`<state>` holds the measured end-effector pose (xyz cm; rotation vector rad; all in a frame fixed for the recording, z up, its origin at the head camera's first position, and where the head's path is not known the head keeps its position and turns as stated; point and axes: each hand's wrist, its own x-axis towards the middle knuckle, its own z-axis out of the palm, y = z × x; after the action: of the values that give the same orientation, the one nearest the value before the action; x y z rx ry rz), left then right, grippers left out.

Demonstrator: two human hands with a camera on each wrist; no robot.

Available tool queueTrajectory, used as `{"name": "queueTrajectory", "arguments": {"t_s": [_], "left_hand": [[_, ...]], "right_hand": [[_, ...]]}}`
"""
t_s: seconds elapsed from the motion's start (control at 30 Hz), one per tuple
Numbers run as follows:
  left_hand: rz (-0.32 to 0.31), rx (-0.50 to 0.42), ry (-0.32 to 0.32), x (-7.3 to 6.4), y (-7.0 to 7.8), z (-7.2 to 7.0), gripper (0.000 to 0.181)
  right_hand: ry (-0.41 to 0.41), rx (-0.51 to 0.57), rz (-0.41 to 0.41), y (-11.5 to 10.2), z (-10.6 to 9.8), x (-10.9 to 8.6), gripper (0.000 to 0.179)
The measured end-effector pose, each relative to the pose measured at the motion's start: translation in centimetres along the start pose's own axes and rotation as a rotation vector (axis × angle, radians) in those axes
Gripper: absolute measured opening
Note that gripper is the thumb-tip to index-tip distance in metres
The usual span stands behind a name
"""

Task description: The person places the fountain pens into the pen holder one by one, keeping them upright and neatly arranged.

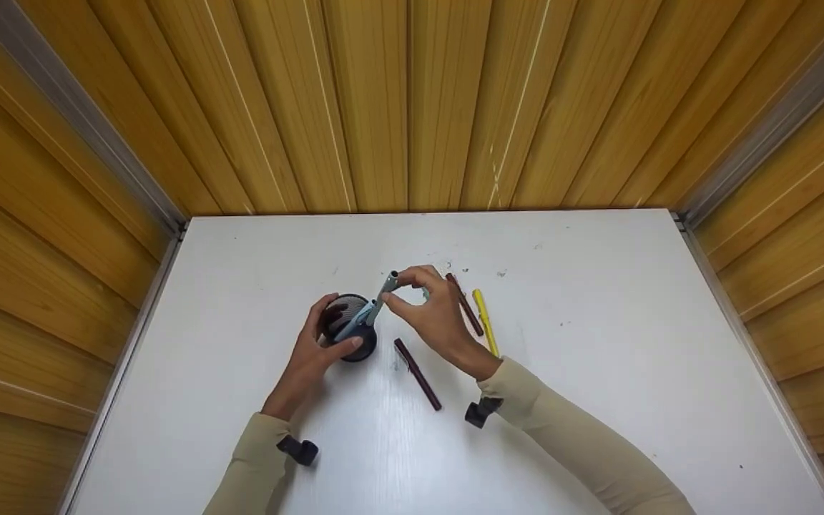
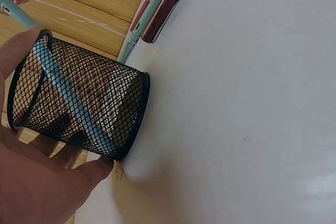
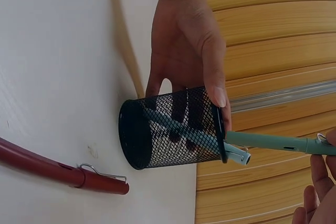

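Observation:
My left hand grips a black mesh pen cup, its thumb at the rim and fingers round the far side. Inside the cup leans a light blue pen, its clip end poking out past the rim. Between thumb and fingertips, my right hand pinches a grey-green pen near its upper end. That pen's lower end is right at the cup's rim, beside the light blue pen. In the right wrist view only some fingers of the right hand show at the edge.
On the white table, a dark red pen lies right of the cup. Beyond the right wrist lie another dark red pen and a yellow pen. A green pen lies there too, mostly hidden by my right hand in the head view.

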<state>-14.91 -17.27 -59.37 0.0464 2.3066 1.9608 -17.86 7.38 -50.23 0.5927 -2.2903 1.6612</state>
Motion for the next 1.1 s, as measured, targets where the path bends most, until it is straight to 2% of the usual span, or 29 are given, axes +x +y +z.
{"name": "queueTrajectory", "arguments": {"t_s": [0.33, 0.63, 1.1], "left_hand": [[-0.019, 0.014, 0.003, -0.2, 0.2, -0.1, 0.093], [0.011, -0.031, -0.013, -0.1, 0.0, -0.3, 0.095], [0.016, -0.037, -0.017, 0.0, -0.3, -0.2, 0.093]], "right_hand": [[-0.039, 0.050, 0.036, 0.8, 1.7, -0.3, 0.013], [-0.059, -0.015, 0.063, 1.4, 3.4, -0.7, 0.016], [-0.070, 0.012, 0.107, 2.2, 4.7, -0.7, 0.017]]}}
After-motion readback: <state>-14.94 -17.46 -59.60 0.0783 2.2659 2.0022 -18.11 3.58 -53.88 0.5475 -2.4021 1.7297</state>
